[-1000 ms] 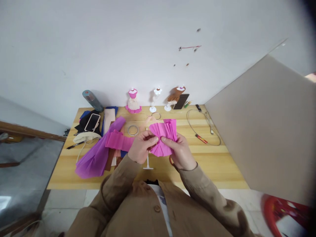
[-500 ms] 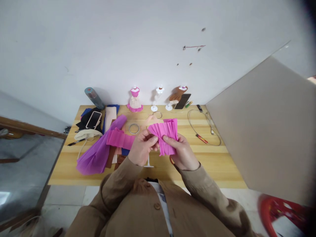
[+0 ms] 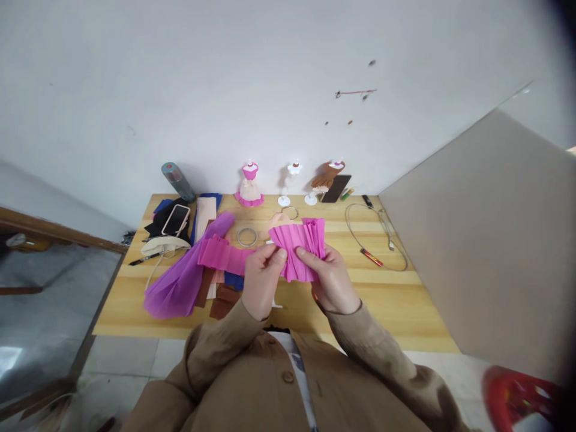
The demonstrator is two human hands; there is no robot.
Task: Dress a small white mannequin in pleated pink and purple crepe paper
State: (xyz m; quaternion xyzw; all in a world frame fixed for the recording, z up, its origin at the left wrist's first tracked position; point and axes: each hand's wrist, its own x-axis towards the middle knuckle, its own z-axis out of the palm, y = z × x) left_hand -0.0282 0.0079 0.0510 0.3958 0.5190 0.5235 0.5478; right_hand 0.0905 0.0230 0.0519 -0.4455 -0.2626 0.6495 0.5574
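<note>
A long strip of pink crepe paper (image 3: 294, 240) is gathered into pleats between my two hands, above the table. My left hand (image 3: 263, 273) pinches the strip between thumb and fingers, and its flatter tail runs left over the table. With the thumb on top, my right hand (image 3: 330, 273) grips the bunched pleats; its other fingers are mostly behind the paper. Something orange, perhaps a scissors handle, shows partly beneath my right hand. Below the tail lie purple crepe paper (image 3: 180, 285) and brown pieces (image 3: 224, 303).
Along the wall stand a small dress form in a pink and cream dress (image 3: 249, 186), a bare white one (image 3: 292, 180) and a brown-dressed one (image 3: 330, 174). A bottle (image 3: 177, 180), phone (image 3: 176, 219), wire ring (image 3: 247, 237) and looped cable (image 3: 351, 231) lie on the wooden table (image 3: 387, 312).
My left hand has shifted slightly along the strip, and the pleats between the hands sit a little more spread. The whole view has moved slightly; both hands keep their hold.
</note>
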